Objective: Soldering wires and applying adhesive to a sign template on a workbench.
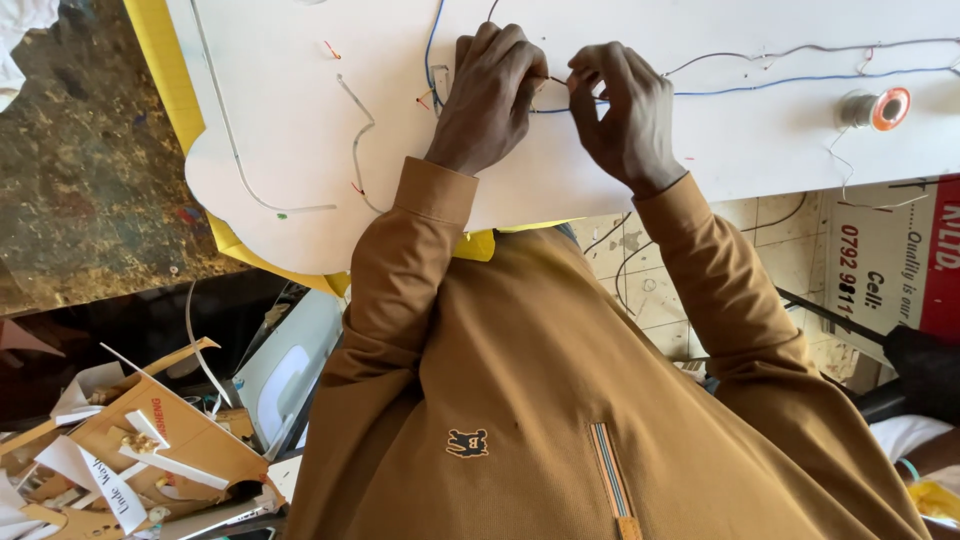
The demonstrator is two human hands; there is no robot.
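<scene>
Both hands meet over the white board [300, 120]. Left hand [490, 95] and right hand [625, 110] pinch the blue wire [800, 80], which runs lengthwise rightward toward the solder spool [878, 108].

A sign-making workshop: white cut board [300, 150] strung with wires, solder spool [875, 108], cardboard scraps [140, 440].

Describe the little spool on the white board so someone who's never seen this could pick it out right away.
Start at the big white board across the top of the view, where the left hand and right hand pinch a blue wire. Follow that wire away from the right hand toward the board's far end. Just below it lies the spool, the only round thing there: grey winding, orange end.
</scene>
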